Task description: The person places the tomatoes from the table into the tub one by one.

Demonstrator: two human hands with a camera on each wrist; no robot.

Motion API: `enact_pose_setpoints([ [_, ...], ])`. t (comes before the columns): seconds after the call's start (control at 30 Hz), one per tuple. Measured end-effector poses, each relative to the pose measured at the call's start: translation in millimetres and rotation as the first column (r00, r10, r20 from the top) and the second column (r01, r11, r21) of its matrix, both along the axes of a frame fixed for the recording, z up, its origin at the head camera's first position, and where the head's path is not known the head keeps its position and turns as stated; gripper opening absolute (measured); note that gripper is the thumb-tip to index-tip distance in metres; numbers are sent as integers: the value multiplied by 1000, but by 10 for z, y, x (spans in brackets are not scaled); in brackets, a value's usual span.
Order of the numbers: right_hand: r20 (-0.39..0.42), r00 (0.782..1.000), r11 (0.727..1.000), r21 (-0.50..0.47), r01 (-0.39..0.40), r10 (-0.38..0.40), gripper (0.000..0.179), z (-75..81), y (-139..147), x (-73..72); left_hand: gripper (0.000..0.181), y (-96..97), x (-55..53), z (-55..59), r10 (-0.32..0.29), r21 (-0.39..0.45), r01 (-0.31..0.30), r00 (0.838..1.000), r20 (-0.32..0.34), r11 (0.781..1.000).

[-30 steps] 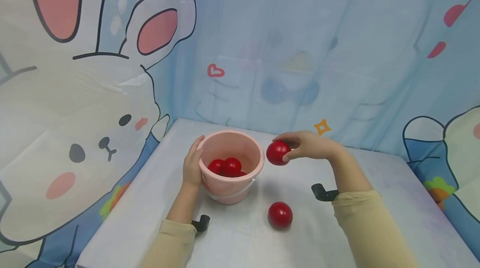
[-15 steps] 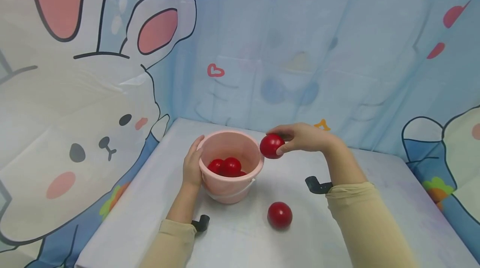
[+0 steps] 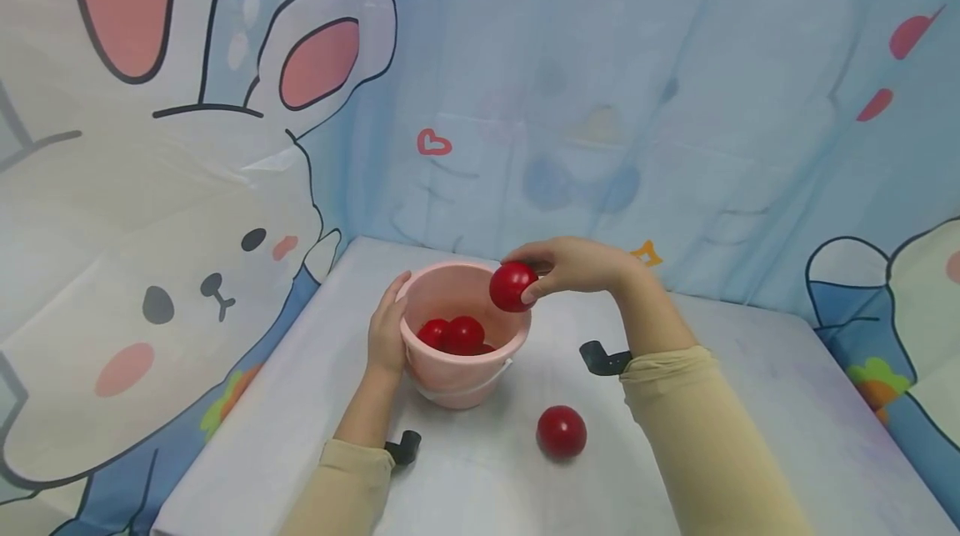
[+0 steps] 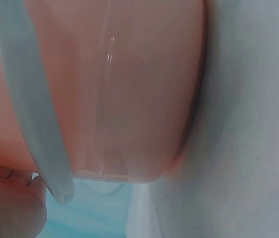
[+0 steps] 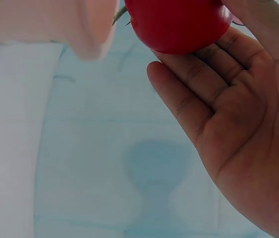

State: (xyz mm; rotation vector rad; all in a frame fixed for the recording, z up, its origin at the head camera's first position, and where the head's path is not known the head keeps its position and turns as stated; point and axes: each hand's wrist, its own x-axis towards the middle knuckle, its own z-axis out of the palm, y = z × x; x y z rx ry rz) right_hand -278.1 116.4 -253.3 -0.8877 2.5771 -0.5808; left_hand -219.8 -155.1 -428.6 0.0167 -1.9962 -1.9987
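A pink bucket [image 3: 450, 378] with a pale handle [image 4: 35, 99] stands upright on the table. My left hand [image 3: 385, 336] holds its left side at the rim. In my right hand [image 3: 573, 265], the thumb and fingers pinch a red tomato [image 3: 510, 287] over the bucket's right rim. A bit of green stem [image 5: 120, 15] shows on that tomato in the right wrist view. Several red tomatoes [image 3: 464, 336] lie inside the bucket, partly hidden by its front wall. Another tomato [image 3: 561, 433] sits on the table, right of the bucket and nearer to me.
The white-covered table [image 3: 480, 486] reaches back to a blue curtain [image 3: 675, 102] with cartoon prints. A printed rabbit [image 3: 225, 211] fills the left side of the backdrop. Dark curved pieces [image 3: 603, 358] are worn at both wrists.
My right hand has carried its tomato left and slightly up, from beside the bucket to over its right rim. The left hand, bucket and table tomato have stayed in place.
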Motion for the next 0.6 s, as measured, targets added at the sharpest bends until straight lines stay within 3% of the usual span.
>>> enact_pose_setpoints([
  [0.17,13,999,999,-11,-49,50,51,-4,-178,-32,43,-4,4,2,8,-7,-8,1000,-18,1000],
  [0.37,27,995,995,-13,-99,100,51,2,-410,-50,44,-7,16,21,-9,3,9,1000,5,1000],
  [0.6,39,993,994,-1,-107,107,51,-31,-548,-86,45,-13,15,34,-20,13,20,1000,12,1000],
])
